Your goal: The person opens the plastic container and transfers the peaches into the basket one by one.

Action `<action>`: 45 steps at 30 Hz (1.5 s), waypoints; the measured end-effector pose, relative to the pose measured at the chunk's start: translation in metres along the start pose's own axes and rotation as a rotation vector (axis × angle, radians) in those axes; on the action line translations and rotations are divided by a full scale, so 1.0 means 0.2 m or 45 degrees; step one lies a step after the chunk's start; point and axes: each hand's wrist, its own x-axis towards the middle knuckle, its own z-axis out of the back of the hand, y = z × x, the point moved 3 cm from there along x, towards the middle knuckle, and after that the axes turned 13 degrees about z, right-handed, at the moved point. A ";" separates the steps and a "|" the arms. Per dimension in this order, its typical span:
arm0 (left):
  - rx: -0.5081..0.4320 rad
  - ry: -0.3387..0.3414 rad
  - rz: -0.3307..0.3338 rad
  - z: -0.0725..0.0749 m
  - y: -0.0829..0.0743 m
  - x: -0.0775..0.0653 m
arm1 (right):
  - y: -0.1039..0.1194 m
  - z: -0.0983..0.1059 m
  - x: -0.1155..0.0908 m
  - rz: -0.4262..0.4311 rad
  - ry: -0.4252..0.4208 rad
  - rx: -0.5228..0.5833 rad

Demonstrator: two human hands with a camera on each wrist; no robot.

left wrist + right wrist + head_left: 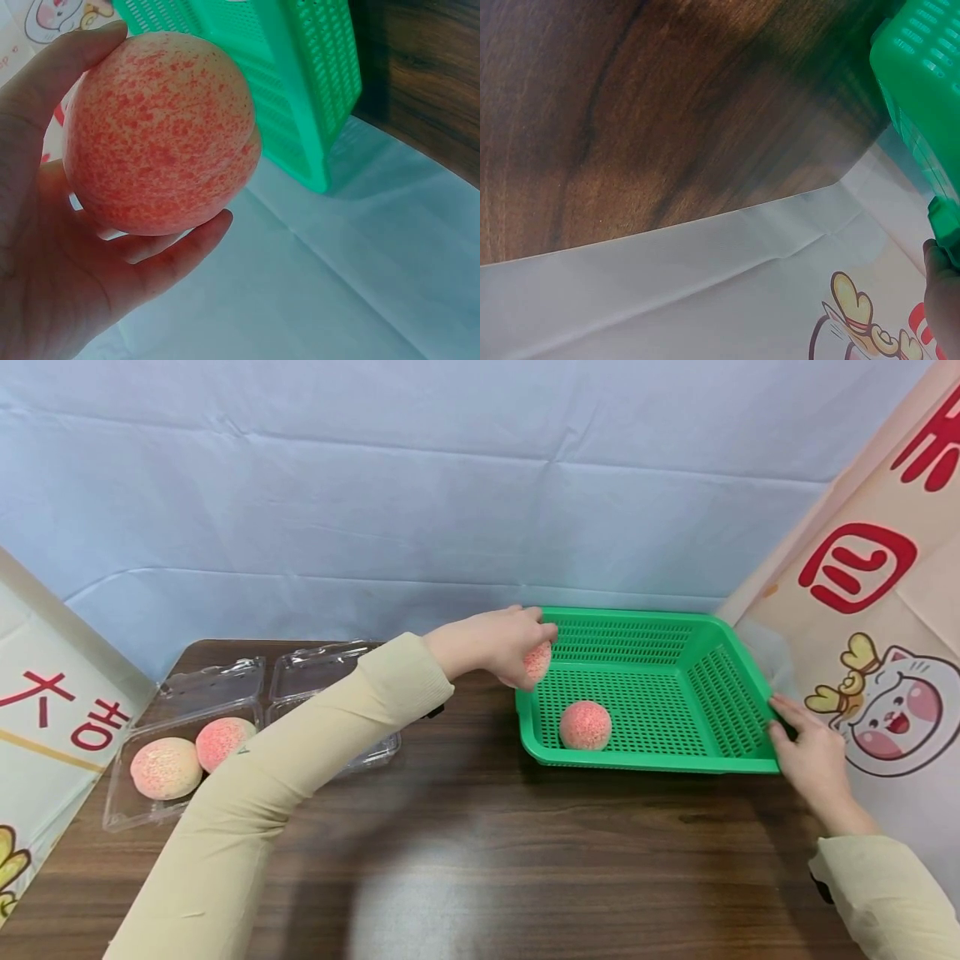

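My left hand (495, 642) holds a pink speckled peach (161, 135) at the left end of a green plastic basket (652, 762). In the left wrist view, thumb and fingers curl round the fruit's sides. Inside the basket, near its front left corner, rests another pink peach (586, 725). My right hand (813, 756) grips the basket's right rim; the right wrist view catches only a bit of that hand at its edge. Two more peaches, one pale (166, 768) and one pinker (223, 741), lie in a clear plastic clamshell (213, 681) at the left.
A second clear clamshell (318, 675) stands beside the first, partly hidden by my left sleeve. The dark wooden table (480, 860) backs onto a pale cloth (420, 510). A printed banner (900, 635) stands close to the basket's right end.
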 end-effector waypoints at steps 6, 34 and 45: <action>0.014 0.001 0.004 0.00 -0.02 0.02 | 0.00 0.00 0.00 -0.002 0.009 0.001; 0.052 0.010 -0.030 -0.06 -0.11 0.17 | 0.00 0.00 0.01 -0.022 0.013 -0.011; 0.108 0.037 -0.049 -0.07 -0.15 0.23 | 0.00 0.01 0.00 -0.020 0.009 -0.015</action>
